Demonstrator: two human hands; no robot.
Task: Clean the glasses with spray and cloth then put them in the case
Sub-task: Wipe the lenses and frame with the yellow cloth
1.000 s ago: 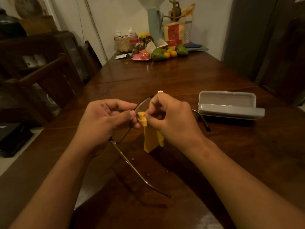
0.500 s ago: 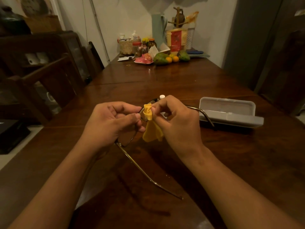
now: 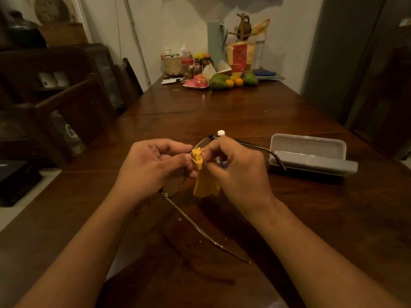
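Now, over the dark wooden worktop [image 3: 311, 218] — thin metal-framed glasses [image 3: 175, 185] held in both hands.
The left hand [image 3: 153, 167] pinches the frame beside one lens; the right hand's [image 3: 235, 172] grip is clamped on a crumpled yellow cloth [image 3: 203, 185] at the lens. A pale grey hard case [image 3: 311, 156] lies open just to the right — a white-capped spray bottle [image 3: 221, 132] peeks out behind.

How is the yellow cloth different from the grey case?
The cloth is yellow and scrunched up; the case is grey with a smooth, boxy shape. The right hand pinches the cloth against the glasses, above the table; the case lies open on the table, and no hand touches it. Bunched up, the cloth looks smaller than the case. Both are plain, one colour all over.
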